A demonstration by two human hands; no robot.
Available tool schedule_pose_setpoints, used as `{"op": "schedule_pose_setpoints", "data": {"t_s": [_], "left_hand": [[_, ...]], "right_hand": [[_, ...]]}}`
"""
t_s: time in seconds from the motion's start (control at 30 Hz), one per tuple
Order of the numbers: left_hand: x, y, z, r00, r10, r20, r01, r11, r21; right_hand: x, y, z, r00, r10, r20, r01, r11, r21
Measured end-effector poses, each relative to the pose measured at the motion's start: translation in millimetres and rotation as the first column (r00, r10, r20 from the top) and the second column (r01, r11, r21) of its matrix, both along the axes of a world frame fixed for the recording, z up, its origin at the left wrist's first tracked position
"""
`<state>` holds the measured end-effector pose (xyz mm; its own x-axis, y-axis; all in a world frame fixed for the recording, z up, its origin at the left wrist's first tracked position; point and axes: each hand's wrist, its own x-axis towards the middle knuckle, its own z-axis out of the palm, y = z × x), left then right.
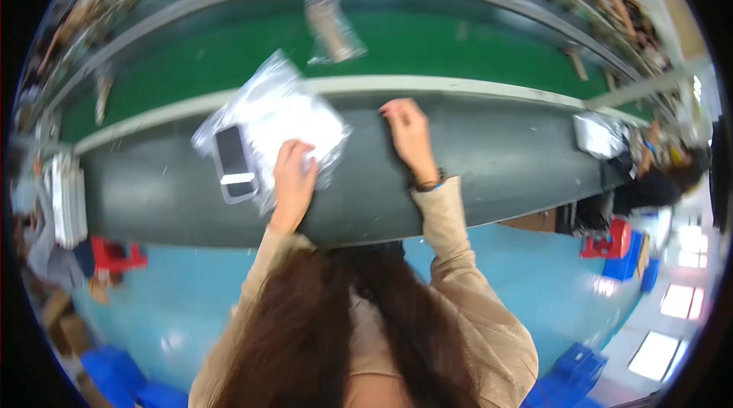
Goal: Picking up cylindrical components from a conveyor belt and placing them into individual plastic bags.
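Observation:
My left hand (294, 182) rests at the right side of a pile of clear plastic bags (294, 114) on the dark worktop, its fingers a little apart. On the left part of the pile lies a smartphone (234, 152) with a dark screen and a pale case, a white strip across its lower part. My right hand (411, 137) is over the worktop to the right of the bags, apart from them. Its fingers are curled together; whether anything is between them is hidden.
Beyond the worktop (504, 148) runs a green conveyor belt (427, 45) carrying a bagged item (332, 30). At the right end lies a silvery bag (599, 135), near another person (657, 179). White panels (67, 198) stand at the left. Red stools (607, 240) and blue bins are on the floor.

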<state>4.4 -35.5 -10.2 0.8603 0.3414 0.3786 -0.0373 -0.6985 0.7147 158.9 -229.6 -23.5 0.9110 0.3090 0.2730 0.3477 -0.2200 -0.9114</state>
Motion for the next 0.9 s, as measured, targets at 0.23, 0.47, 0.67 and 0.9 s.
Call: {"op": "schedule_pose_setpoints", "data": {"t_s": [0.23,0.47,0.67,0.9], "left_hand": [[-10.1,0.0,-23.2,0.998,0.060,-0.016,-0.060,0.998,-0.006],[-9.8,-1.0,-26.1,0.991,0.131,-0.009,-0.131,0.990,0.061],[-8.2,-2.7,-40.9,0.994,0.104,0.024,-0.106,0.989,0.105],[-13.5,-6.5,-37.3,0.972,0.211,0.098,-0.226,0.958,0.177]], "right_hand": [[25.7,-53.2,57.9,0.946,0.320,-0.053,-0.322,0.908,-0.270],[233.3,-221.7,77.0,0.896,-0.019,-0.444,-0.322,0.661,-0.678],[347.5,-396.7,15.1,0.591,-0.679,0.435,0.596,0.004,-0.803],[405.3,-357.5,-23.2,0.372,-0.642,0.670,0.855,-0.043,-0.516]]}}
